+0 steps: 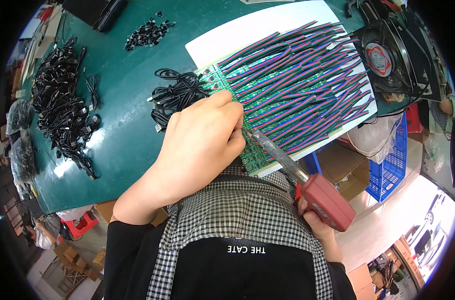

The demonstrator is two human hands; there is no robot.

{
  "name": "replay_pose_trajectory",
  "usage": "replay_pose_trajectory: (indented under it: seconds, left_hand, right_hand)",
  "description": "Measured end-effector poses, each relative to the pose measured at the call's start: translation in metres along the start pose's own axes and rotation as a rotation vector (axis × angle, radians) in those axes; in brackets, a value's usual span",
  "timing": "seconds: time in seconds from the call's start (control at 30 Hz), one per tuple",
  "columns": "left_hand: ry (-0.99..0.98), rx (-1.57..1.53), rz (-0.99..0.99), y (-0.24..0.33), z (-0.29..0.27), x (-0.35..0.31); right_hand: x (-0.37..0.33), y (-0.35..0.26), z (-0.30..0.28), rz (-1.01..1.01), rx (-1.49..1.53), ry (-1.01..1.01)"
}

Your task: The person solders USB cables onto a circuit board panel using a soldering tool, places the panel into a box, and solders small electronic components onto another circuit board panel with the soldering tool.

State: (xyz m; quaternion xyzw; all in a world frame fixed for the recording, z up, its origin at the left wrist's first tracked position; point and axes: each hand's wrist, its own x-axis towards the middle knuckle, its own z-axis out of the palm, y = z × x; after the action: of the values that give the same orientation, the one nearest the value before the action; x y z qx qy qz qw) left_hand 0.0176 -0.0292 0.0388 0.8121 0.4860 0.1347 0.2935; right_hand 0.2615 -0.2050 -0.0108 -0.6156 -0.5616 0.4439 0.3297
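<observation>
My left hand is closed, its fingertips pinched down at the left edge of a panel of green circuit boards. What it pinches is hidden beneath the fingers. In my right hand is a soldering iron with a red handle, its long metal shaft pointing up and left. The iron's tip reaches the boards just right of my left fingertips. Rows of black, red and blue wires run rightward from the boards over a white sheet. Black cables bunch beside the board's left edge, partly behind my hand.
A large heap of black cables lies on the green table at left. Small black parts are piled at the back. A black fan stands right of the sheet. Below the table's right side are a blue crate and a cardboard box.
</observation>
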Motion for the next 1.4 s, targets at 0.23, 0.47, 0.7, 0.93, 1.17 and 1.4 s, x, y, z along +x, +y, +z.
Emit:
replay_pose_trajectory:
  seconds: [0.23, 0.47, 0.7, 0.93, 1.17, 1.4]
  left_hand:
    - [-0.013, 0.003, -0.02, -0.001, 0.0, -0.002]
    - [0.026, 0.085, 0.033, 0.001, 0.0, -0.007]
    - [0.381, -0.174, -0.033, -0.051, -0.047, -0.023]
    - [0.818, 0.442, -0.734, -0.227, -0.124, -0.026]
    - [0.841, -0.377, -0.486, -0.211, -0.123, -0.022]
    - [0.323, -0.261, -0.059, -0.053, -0.059, -0.036]
  right_hand:
    - [0.003, -0.017, 0.003, 0.162, 0.645, 0.119]
    - [0.005, -0.014, 0.009, 0.038, 0.533, 0.231]
    - [0.011, -0.009, 0.009, -0.009, 0.614, 0.387]
    - [0.008, -0.012, 0.013, 0.031, 0.62, 0.427]
    - [0.013, -0.016, 0.016, -0.057, 0.609, 0.378]
    - [0.017, -0.027, 0.013, -0.067, 0.66, 0.28]
